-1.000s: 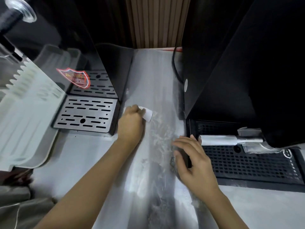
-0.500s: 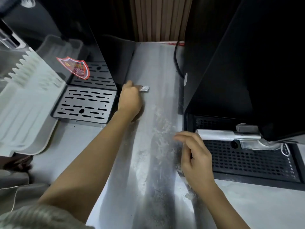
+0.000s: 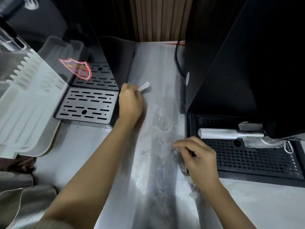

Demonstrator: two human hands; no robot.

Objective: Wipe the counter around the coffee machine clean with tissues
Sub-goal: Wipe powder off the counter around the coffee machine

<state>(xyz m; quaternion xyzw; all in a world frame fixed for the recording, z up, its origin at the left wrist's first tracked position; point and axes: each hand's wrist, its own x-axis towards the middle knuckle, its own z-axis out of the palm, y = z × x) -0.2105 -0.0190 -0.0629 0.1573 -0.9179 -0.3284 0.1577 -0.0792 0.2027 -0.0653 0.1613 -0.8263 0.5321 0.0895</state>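
Right hand (image 3: 200,158): near right of the counter (image 3: 92,162), over the left edge of the right drip tray (image 3: 257,159). Fingers loosely bent and pointing left, nothing seen in them. Thumb hidden.
Change, right hand: a second ago its fingers were spread out; now they are drawn in.
Residue (image 3: 162,129): pale powdery smear down the middle strip of the counter, between the two hands. Its edges are hard to make out.
Wrapped tube (image 3: 217,133): silver-grey, lying across the far part of the right drip tray. Its right end is lost under the right machine (image 3: 239,63).
Left hand (image 3: 131,103): well apart from the right one, farther along the counter, just beside the right edge of the left drip tray (image 3: 87,104). It is closed round the tissue (image 3: 144,87).
Tissue: mid-counter, mostly covered by the left hand. Only a blurred white end sticks out on the far right side.
Change, left hand: a second ago it was nearer, at the tray's front corner; it now sits farther back.
White rack (image 3: 24,109): left edge, cut off by the frame.
Sticker (image 3: 76,68): red shield, text unreadable.
Cable (image 3: 177,63): black, along the right machine's side towards the counter's far edge.
Machines: tops of both cut off.
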